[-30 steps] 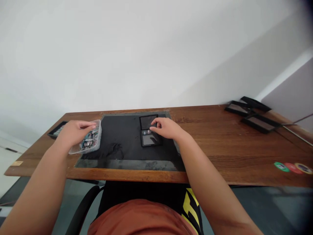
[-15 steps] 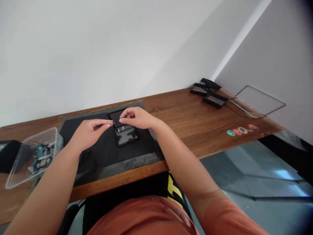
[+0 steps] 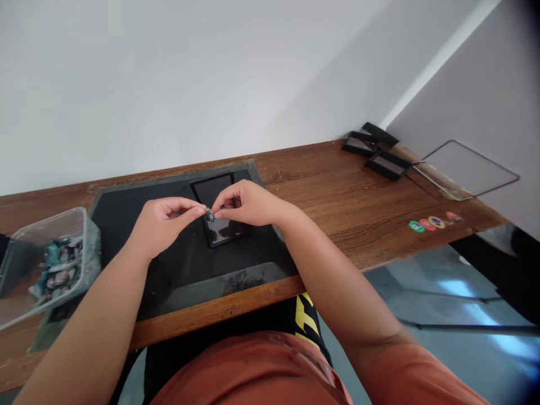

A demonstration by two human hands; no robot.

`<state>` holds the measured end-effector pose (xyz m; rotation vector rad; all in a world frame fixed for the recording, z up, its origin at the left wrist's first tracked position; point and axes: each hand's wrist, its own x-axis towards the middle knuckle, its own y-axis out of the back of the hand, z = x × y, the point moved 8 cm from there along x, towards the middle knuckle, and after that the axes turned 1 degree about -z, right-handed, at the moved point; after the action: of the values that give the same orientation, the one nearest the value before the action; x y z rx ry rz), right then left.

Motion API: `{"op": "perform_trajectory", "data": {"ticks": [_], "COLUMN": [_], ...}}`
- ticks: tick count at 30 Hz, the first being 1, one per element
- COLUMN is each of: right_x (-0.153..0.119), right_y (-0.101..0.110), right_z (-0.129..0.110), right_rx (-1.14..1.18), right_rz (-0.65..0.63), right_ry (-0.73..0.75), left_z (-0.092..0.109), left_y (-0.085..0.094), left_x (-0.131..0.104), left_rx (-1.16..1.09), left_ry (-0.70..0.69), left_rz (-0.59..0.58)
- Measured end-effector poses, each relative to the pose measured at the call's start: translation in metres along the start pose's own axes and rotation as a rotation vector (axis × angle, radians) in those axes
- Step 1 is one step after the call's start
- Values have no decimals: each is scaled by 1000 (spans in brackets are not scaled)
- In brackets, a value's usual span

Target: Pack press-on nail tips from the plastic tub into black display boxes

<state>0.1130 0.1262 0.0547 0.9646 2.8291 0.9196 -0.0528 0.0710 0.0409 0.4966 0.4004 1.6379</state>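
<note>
At the near left, beside the left forearm, a clear plastic tub point(image 3: 86, 247) holds a jumble of small wrapped pieces. Farther in, the left hand point(image 3: 162, 225) and right hand point(image 3: 242, 202) each pinch thumb to forefinger on one small piece point(image 3: 210, 215), held between them above an open black case point(image 3: 223, 236) on the dark mat point(image 3: 122, 214). Beyond, black boxes point(image 3: 388, 164) sit near the wall.
</note>
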Motion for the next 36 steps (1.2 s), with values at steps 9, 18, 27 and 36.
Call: {"op": "perform_trajectory", "data": {"ticks": [9,18,27,36], "right_x": [-1,-4,-9,-4], "right_y": [-4,0,5,8], "right_z": [-5,-16,-27,-2], "right_rx": [32,-92,-316,-417], "right_rz": [23,92,148,96], "right_ry": [12,103,64,-102], "left_z": [3,1,-3,-10], "left_y": [-22,-24,-15,-22], "left_x": [1,0,1,2], "left_rx": [-175,-356,-308,507], "left_ry": [4,60,101,24], "left_rz": [-145,-149,-70,-126]}}
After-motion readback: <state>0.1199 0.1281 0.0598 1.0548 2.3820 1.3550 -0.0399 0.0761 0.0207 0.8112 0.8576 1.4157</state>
